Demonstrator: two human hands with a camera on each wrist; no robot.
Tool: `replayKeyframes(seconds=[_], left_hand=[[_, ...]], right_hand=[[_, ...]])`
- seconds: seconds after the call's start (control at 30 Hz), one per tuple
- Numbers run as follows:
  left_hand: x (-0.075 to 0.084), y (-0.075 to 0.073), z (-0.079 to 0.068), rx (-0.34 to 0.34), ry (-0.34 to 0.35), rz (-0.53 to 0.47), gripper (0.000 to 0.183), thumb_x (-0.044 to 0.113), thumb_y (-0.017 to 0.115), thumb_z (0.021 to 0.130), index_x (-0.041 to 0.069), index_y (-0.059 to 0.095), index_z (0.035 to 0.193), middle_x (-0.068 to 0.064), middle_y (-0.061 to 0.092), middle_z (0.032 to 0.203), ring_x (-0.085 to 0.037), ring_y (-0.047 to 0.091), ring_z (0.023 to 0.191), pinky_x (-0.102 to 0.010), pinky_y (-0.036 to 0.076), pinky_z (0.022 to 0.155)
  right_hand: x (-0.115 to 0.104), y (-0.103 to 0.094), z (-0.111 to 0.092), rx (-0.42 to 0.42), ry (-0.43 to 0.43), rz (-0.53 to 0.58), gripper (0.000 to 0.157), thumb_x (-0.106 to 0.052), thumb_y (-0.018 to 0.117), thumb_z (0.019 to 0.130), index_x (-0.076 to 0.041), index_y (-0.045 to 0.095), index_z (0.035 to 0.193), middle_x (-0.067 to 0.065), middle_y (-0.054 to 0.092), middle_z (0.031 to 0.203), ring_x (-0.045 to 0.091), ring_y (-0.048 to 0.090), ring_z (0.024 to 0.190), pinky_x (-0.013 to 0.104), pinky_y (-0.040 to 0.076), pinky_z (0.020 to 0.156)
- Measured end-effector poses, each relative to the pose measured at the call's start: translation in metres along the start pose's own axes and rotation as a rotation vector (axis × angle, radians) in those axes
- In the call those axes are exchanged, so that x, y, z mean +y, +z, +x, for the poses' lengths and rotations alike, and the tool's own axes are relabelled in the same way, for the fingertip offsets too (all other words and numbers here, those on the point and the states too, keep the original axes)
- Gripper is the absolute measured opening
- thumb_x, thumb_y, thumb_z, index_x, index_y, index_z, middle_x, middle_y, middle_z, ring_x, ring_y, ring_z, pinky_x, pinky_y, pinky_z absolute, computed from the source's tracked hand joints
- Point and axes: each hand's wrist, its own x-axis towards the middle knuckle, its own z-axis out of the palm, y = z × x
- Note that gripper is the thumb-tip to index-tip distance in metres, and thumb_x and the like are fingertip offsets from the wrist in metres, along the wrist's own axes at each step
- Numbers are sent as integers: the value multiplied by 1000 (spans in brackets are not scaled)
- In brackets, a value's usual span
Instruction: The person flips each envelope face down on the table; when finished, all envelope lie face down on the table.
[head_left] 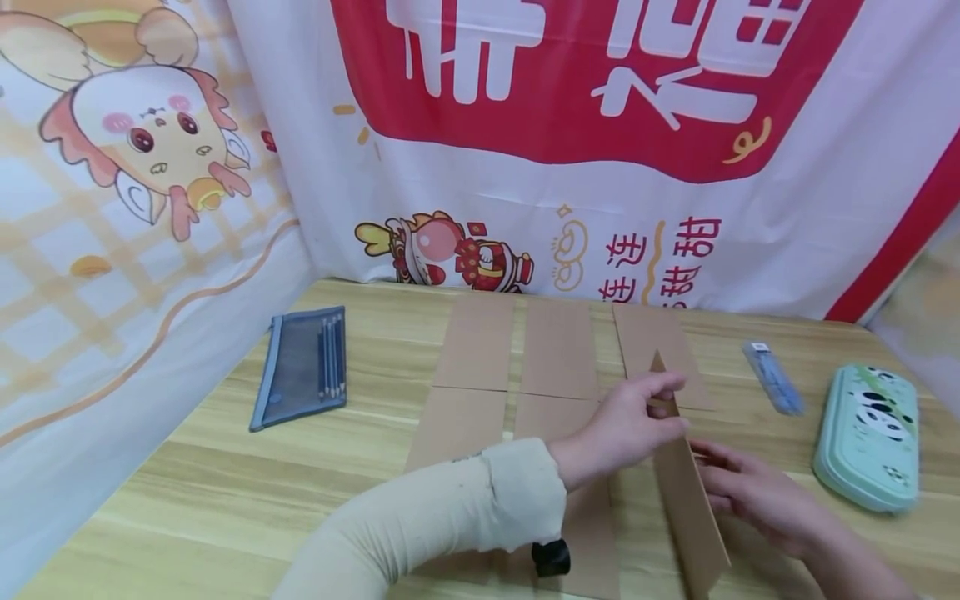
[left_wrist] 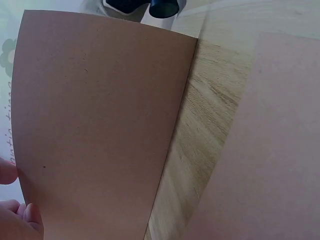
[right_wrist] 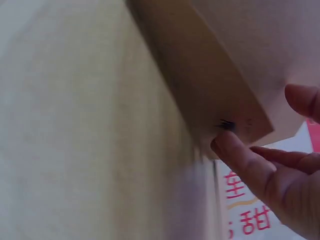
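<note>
A brown cardboard sheet [head_left: 690, 508] stands on its long edge, slightly tilted, over the wooden table. My left hand [head_left: 618, 429] pinches its upper edge towards the far end. In the left wrist view the sheet [left_wrist: 100, 120] fills much of the picture, with fingertips [left_wrist: 32, 217] at its left edge. On the sheet's right side is my right hand [head_left: 757, 496], fingers extended towards the board. The right wrist view shows a fingertip [right_wrist: 227, 142] touching the cardboard by a small dark mark [right_wrist: 227, 125], with the thumb [right_wrist: 302, 100] held apart.
More cardboard pieces [head_left: 480, 346] lie flat in rows, left of and behind the standing sheet. A mesh pouch with pencils [head_left: 300, 367] lies at left. At right are a small clear packet [head_left: 774, 379] and a green panda case [head_left: 870, 437]. Printed curtains [head_left: 465, 192] hang behind the table.
</note>
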Motion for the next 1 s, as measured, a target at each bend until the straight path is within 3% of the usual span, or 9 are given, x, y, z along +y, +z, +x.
replayKeyframes(seconds=[0.23, 0.43, 0.63, 0.73, 0.87, 1.0], left_hand=[[-1, 2, 1, 14, 5, -4, 51, 5, 66, 82, 10, 52, 131, 1, 57, 121, 0, 55, 90, -10, 48, 70], [-2, 2, 1, 20, 19, -4, 50, 7, 67, 83, 11, 53, 131, 1, 57, 121, 0, 55, 92, -10, 47, 72], [-4, 2, 0, 15, 28, 4, 50, 8, 66, 83, 13, 53, 131, 1, 57, 121, 1, 55, 93, -10, 47, 74], [-6, 2, -1, 8, 28, -2, 50, 9, 66, 84, 13, 52, 131, 2, 56, 123, 0, 54, 95, -11, 46, 75], [-7, 2, -2, 0, 42, -24, 50, 8, 64, 85, 14, 50, 133, 3, 54, 127, -1, 53, 99, -11, 46, 79], [-11, 1, -2, -19, 69, -42, 51, 5, 61, 86, 14, 48, 134, 2, 53, 131, -1, 52, 104, -12, 45, 83]], right_hand=[[-30, 21, -15, 418, -34, -301, 59, -26, 48, 97, 6, 27, 141, 21, 55, 123, -4, 57, 93, 24, 54, 79], [-48, 49, -20, 621, -77, -570, 53, -32, 54, 93, -2, 43, 135, 15, 64, 108, -3, 57, 78, 21, 51, 63], [-44, 65, -18, 752, -198, -723, 39, -25, 61, 89, -5, 57, 123, 3, 64, 81, 2, 49, 61, 20, 43, 50], [-42, 68, -18, 783, -186, -746, 36, -26, 61, 89, -6, 60, 119, -1, 58, 70, 6, 44, 54, 21, 38, 45], [-44, 68, -18, 757, -106, -758, 38, -29, 57, 92, -5, 60, 120, 1, 53, 65, 8, 42, 53, 22, 36, 44], [-45, 68, -17, 770, -151, -805, 33, -22, 59, 90, -2, 62, 115, -2, 49, 59, 6, 38, 49, 21, 33, 42]])
